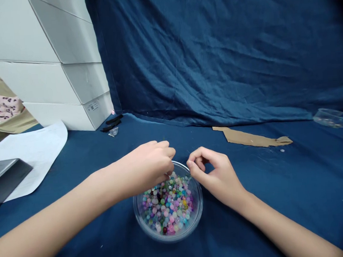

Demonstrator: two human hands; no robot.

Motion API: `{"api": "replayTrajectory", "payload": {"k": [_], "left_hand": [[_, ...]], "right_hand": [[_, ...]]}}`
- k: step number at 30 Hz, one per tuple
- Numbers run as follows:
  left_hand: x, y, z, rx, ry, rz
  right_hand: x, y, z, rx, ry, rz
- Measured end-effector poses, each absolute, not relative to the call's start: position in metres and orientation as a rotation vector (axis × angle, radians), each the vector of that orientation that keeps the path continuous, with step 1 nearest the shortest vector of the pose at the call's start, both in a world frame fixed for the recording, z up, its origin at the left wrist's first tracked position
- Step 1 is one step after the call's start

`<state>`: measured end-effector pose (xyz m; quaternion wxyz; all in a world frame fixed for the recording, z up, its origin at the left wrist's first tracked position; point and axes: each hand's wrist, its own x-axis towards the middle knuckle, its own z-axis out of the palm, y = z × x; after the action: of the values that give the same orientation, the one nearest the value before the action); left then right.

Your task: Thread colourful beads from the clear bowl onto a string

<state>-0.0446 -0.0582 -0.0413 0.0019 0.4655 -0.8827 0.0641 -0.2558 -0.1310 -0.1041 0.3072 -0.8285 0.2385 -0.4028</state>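
1. Clear glass bowl [199, 216]: smooth, glossy.
2. Gel beads [168, 207]: translucent, shiny, wet-looking.
3. Blue cloth [213, 55]: matt, creased woven fabric.
4. Cardboard strip [251, 137]: brown, matt, rough-edged.
5. White paper sheet [35, 153]: smooth, matt.

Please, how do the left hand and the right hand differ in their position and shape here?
The left hand is over the coloured beads, with fingers bunched downward, while the right hand is farther from them, at the glass bowl's far right rim, with fingers curled into a loose ring. Both hands are bare and next to the bowl.
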Motion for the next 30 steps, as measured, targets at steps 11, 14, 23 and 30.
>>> {"api": "replayTrajectory", "payload": {"k": [11,14,23,30], "left_hand": [[-0.045,-0.061,-0.056,1.378,-2.799,0.311],[-0.047,-0.060,-0.058,1.387,-2.799,0.344],[-0.054,-0.056,-0.055,1.473,-2.811,0.381],[-0.033,-0.067,-0.035,1.322,-2.521,-0.455]], "right_hand": [[-0.257,-0.131,-0.107,-2.128,0.631,-1.060],[-0.256,-0.131,-0.108,-2.119,0.634,-1.057],[-0.256,-0.130,-0.107,-2.086,0.629,-1.059],[-0.255,-0.126,-0.111,-1.870,0.550,-1.120]]}}
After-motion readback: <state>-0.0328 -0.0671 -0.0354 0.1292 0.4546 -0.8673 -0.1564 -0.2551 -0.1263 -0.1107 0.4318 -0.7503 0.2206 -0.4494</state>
